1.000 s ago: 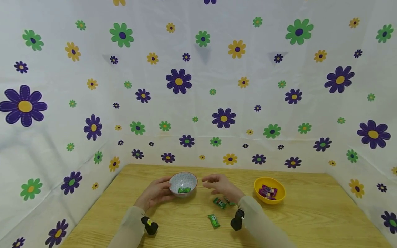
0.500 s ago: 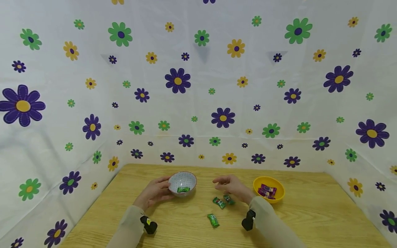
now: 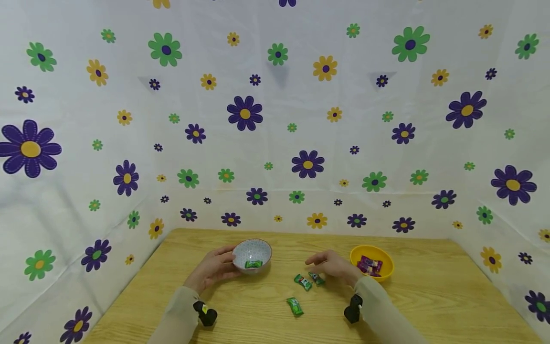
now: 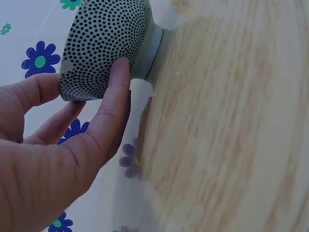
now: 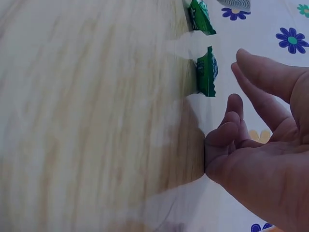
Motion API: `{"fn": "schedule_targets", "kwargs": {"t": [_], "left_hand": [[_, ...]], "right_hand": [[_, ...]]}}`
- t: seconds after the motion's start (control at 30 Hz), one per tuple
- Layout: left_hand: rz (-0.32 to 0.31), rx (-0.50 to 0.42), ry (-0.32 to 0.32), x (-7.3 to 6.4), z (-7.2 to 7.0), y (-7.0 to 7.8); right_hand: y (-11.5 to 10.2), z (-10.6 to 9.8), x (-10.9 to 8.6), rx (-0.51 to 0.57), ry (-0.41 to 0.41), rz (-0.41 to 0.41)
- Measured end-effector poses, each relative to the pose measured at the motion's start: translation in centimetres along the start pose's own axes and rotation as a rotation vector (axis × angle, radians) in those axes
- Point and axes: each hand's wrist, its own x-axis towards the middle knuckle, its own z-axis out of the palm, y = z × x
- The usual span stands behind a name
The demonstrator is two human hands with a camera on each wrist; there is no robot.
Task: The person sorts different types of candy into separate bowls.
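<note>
My left hand [image 3: 212, 270] holds the side of a small patterned bowl [image 3: 252, 249], which stands on the table with a green-wrapped candy [image 3: 253, 264] inside. In the left wrist view, thumb and fingers curve about the black-dotted outside of the bowl [image 4: 104, 46]. My right hand [image 3: 335, 266] is low over the table with nothing in it, thumb and forefinger apart. Close to its fingers lies a green-wrapped candy [image 3: 317, 278], also seen in the right wrist view as a green candy [image 5: 207, 72]. A second candy [image 3: 302, 282] lies just left of it, and a third candy [image 3: 295, 306] nearer the front.
To the right of my right hand stands a yellow bowl [image 3: 389, 265] with several purple-wrapped candies [image 3: 370, 265] in it. The wooden table [image 3: 253, 315] is bounded by a flower-printed white cloth [image 3: 275, 143] at the back and both sides.
My right hand has drawn away from the patterned bowl, rightward and lower, to beside the green candies. The left hand stays at the bowl.
</note>
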Motion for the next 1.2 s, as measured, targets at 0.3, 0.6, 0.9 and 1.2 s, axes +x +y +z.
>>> {"fn": "schedule_targets", "kwargs": {"t": [0.3, 0.6, 0.9, 1.2], "left_hand": [[0.000, 0.001, 0.002, 0.1, -0.2, -0.2], [0.000, -0.004, -0.022, 0.2, -0.3, -0.4], [0.012, -0.004, 0.019, 0.4, -0.1, -0.1], [0.025, 0.019, -0.010, 0.0, -0.1, 0.0]], "right_hand": [[0.9, -0.3, -0.2, -0.056, -0.064, -0.029], [1.5, -0.5, -0.1, -0.122, -0.077, -0.039], [1.3, -0.4, -0.1, -0.172, -0.050, -0.044], [1.3, -0.3, 0.0, -0.155, -0.031, -0.022]]}}
